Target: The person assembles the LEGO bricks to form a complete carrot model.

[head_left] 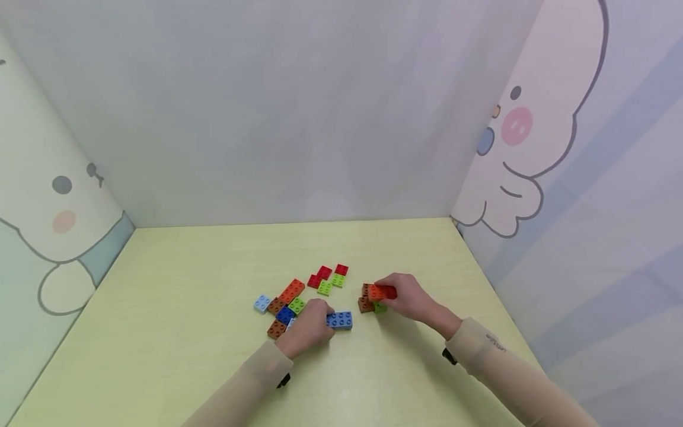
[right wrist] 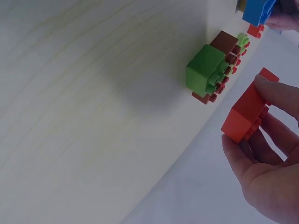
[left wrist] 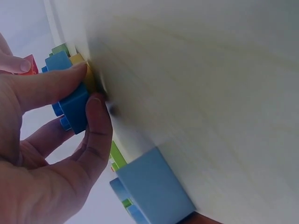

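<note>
My left hand [head_left: 310,325] pinches a long blue brick [head_left: 341,320] between thumb and fingers, studs up. A yellow piece [left wrist: 77,58] shows against the underside of that brick in the left wrist view. To the right, my right hand [head_left: 411,296] grips a red-orange brick [right wrist: 247,109] by its ends. In the right wrist view it is held apart from a green brick [right wrist: 205,69] and brown bricks [right wrist: 224,42] standing together on the table. From the head view, the red-orange brick overlaps this small group, partly hiding it.
Left of the left hand lie an orange brick [head_left: 292,290], a dark blue brick [head_left: 285,314], a light blue brick [head_left: 262,303] and brown bricks [head_left: 276,329]. Several small red [head_left: 324,272] and lime bricks [head_left: 338,280] lie farther back. Walls border the table [head_left: 187,267].
</note>
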A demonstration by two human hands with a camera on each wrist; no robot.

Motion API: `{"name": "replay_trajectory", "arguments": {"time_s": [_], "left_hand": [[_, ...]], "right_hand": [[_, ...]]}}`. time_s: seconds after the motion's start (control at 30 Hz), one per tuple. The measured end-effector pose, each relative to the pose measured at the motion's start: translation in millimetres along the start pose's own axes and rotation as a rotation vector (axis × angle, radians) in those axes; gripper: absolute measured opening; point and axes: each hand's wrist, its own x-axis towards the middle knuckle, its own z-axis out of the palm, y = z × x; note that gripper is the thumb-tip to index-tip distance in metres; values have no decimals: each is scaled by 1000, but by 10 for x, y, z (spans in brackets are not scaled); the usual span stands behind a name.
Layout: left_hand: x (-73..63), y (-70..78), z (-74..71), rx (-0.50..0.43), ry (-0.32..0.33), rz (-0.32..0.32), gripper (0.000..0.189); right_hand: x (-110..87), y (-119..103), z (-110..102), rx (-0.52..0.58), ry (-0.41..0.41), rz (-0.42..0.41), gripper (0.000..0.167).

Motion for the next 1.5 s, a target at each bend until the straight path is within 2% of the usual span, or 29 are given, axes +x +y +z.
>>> {"name": "replay_trajectory", "arguments": {"time_s": [0.4, 0.63, 0.97, 1.5], "left_hand": [[14, -15, 8, 7, 9, 12, 42], [34, -12, -2, 13, 12, 8, 38], [47, -4, -1, 14, 18, -19, 37], [36, 24, -17, -2, 1, -44, 39]], "right_hand": [[-5, -242, 138, 19, -59, -126, 36], [14, -294, 274, 14, -99, -207, 31], [37, -336, 369, 37, -124, -227, 30], [54, -435, 391, 35, -121, -229, 30]]}}
